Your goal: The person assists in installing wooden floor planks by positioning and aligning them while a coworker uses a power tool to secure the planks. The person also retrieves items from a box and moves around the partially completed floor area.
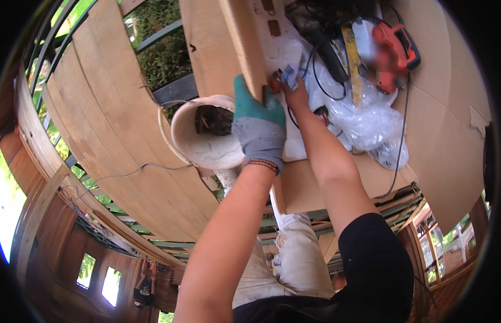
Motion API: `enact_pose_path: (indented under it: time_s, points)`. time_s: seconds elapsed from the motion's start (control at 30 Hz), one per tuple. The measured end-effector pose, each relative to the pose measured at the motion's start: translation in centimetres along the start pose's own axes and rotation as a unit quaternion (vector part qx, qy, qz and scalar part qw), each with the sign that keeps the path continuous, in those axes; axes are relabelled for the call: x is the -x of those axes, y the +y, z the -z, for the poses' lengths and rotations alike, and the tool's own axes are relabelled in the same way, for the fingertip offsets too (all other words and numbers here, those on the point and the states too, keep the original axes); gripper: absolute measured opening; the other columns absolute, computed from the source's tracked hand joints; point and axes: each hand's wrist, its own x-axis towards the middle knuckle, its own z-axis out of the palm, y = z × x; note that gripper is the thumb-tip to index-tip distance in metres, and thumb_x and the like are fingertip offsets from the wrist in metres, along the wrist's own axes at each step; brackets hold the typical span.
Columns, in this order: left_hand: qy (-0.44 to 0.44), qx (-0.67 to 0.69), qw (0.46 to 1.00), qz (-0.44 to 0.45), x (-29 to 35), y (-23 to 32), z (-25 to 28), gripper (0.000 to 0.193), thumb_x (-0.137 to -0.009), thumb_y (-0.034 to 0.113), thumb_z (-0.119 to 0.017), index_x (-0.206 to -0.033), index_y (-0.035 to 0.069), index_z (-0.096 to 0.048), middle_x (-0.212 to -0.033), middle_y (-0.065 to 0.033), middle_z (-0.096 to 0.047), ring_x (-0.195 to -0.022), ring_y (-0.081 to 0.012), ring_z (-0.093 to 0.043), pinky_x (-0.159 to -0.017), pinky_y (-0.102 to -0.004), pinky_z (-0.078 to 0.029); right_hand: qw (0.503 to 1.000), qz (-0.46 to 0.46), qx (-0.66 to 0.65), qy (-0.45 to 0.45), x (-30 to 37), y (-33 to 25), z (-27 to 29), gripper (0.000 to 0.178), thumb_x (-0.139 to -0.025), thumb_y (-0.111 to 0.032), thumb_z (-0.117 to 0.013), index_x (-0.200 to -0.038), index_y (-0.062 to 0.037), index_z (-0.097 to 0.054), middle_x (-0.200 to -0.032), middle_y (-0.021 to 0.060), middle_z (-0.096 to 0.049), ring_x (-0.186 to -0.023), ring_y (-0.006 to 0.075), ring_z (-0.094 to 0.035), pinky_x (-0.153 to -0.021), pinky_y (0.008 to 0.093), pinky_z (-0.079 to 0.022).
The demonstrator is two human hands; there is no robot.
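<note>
My left hand (258, 121), in a green and grey work glove, is wrapped round the edge of a long light-brown board (241, 40), with the thumb on one side and the fingers on the other. To its right, my bare right hand (297, 96) is closed on a small blue and white item (288, 76), partly covered by the fingers; its kind is unclear. A small orange-red thing (274, 83) sits beside those fingers. Left of my glove hangs or stands a whitish bucket (202, 145) with dark contents at its bottom.
Clear plastic bags (369, 126), a yellow bar (351, 67) and a red and black power tool (398, 51) lie on cardboard (444, 107) at the right. A dark cable (405, 140) runs over its edge. Wooden planks (110, 107) with gaps spread left. A person (145, 288) is far off, lower left.
</note>
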Motion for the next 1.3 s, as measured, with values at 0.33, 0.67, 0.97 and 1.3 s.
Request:
enact_pose_path:
  time_s: [0.33,0.67,0.97,1.3]
  points:
    - [-0.016,-0.039,0.998,0.045,0.1,0.4,0.1,0.044,-0.092,0.015,-0.059,-0.133,0.003,-0.045,-0.105,-0.0296,-0.065,-0.095,-0.0467,-0.065,-0.080,-0.0480,-0.052,0.992,-0.035,-0.035,-0.117,-3.5,3.8,20.5,0.019,-0.085,-0.015,-0.069,-0.101,-0.0042,-0.068,-0.078,0.0142,-0.067,-0.071,0.0254,-0.065,-0.069,0.0359,-0.050]
    - [-0.013,-0.041,0.996,0.072,0.2,-0.2,-0.3,0.050,-0.092,0.018,-0.060,-0.138,0.002,-0.046,-0.113,-0.0280,-0.065,-0.102,-0.0432,-0.065,-0.085,-0.0457,-0.051,0.993,0.107,-0.056,0.008,-5.8,-1.9,25.5,0.015,-0.088,-0.015,-0.066,-0.099,-0.0043,-0.066,-0.075,0.0142,-0.065,-0.067,0.0228,-0.062,-0.066,0.0360,-0.048]
    - [-0.003,-0.041,0.997,0.062,0.2,-1.6,-0.7,0.043,-0.093,0.016,-0.060,-0.133,0.006,-0.050,-0.098,-0.0218,-0.068,-0.088,-0.0362,-0.068,-0.078,-0.0399,-0.052,0.887,0.291,0.081,-0.348,8.2,-2.9,15.7,0.052,-0.085,-0.021,-0.071,-0.132,-0.0064,-0.056,-0.119,0.0205,-0.063,-0.112,0.0372,-0.060,-0.092,0.0450,-0.050]
    - [0.012,0.000,0.998,0.056,0.4,0.1,-0.4,0.043,-0.095,0.011,-0.058,-0.136,0.007,-0.047,-0.075,-0.0088,-0.061,-0.058,-0.0148,-0.058,-0.055,-0.0307,-0.048,0.917,0.249,0.209,-0.232,22.4,3.7,26.7,0.028,-0.081,-0.023,-0.065,-0.103,-0.0071,-0.068,-0.096,0.0119,-0.066,-0.093,0.0311,-0.063,-0.079,0.0462,-0.050]
